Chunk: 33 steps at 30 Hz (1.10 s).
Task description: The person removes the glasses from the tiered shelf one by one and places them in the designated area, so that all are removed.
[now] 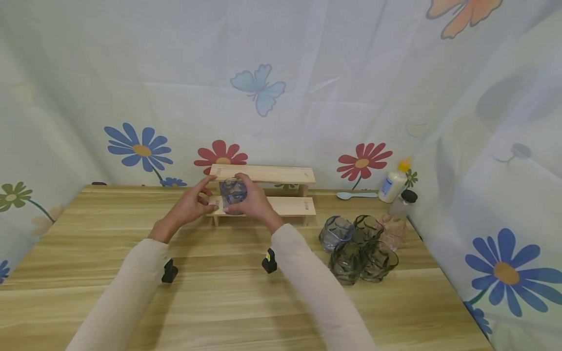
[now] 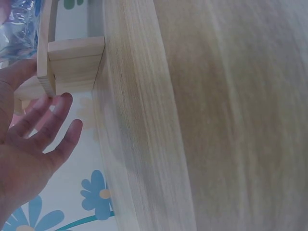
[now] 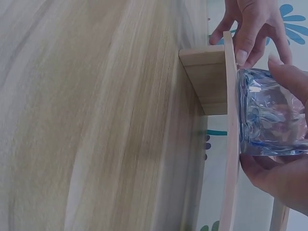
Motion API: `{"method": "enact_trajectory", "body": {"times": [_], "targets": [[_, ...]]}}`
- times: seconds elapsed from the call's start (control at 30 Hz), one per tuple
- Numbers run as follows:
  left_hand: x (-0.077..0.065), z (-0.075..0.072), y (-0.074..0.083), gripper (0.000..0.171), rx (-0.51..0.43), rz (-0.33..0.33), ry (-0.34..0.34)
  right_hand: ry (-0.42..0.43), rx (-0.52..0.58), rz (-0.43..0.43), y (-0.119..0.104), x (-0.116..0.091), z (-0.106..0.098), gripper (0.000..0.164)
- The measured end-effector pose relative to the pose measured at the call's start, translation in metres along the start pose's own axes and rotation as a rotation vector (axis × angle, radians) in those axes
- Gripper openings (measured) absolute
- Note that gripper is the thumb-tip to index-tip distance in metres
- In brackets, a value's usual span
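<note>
A bluish clear glass (image 1: 233, 190) stands on the left part of the lower tier of a small two-tier wooden shelf (image 1: 287, 205). My right hand (image 1: 256, 201) grips it from the right, thumb on one side and fingers on the other. In the right wrist view, the base of the glass (image 3: 269, 115) is right at the board. At the shelf's left end is my left hand (image 1: 193, 202), its thumb and fingertips at the end of the lower board. The left wrist view shows those fingers (image 2: 53, 120) loosely extended and spread.
Several tumblers, smoky dark (image 1: 347, 263), bluish (image 1: 335, 233) and pinkish (image 1: 393, 231), cluster on the table's right side. Behind them stand a white bottle with a yellow pump (image 1: 392, 185), a black-capped jar (image 1: 402, 204) and a pale spoon (image 1: 356, 195). A flowered curtain (image 1: 175, 73) backs the table.
</note>
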State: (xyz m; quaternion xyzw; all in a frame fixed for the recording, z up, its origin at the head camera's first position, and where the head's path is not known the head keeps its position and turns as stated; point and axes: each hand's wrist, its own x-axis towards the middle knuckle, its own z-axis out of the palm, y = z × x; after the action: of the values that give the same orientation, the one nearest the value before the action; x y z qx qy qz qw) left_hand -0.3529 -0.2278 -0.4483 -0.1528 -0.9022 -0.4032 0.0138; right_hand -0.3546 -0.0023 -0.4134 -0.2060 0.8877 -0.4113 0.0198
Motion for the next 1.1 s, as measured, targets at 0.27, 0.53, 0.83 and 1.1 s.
{"method": "enact_trajectory", "body": {"times": [0.27,0.53,0.83,1.1], "targets": [[0.0,0.0,0.0,0.089,-0.009,0.011,0.0,0.006,0.018,0.011,0.0,0.0,0.001,0.094],[0.0,0.001,0.0,0.089,-0.012,0.013,0.001,0.011,0.015,0.009,0.004,-0.002,0.001,0.092],[-0.001,0.001,0.0,0.088,-0.009,0.006,0.005,0.009,-0.018,-0.006,0.008,-0.008,-0.007,0.091],[0.0,0.0,0.001,0.088,-0.002,0.002,0.007,-0.005,-0.03,-0.02,0.006,-0.02,-0.027,0.089]]}}
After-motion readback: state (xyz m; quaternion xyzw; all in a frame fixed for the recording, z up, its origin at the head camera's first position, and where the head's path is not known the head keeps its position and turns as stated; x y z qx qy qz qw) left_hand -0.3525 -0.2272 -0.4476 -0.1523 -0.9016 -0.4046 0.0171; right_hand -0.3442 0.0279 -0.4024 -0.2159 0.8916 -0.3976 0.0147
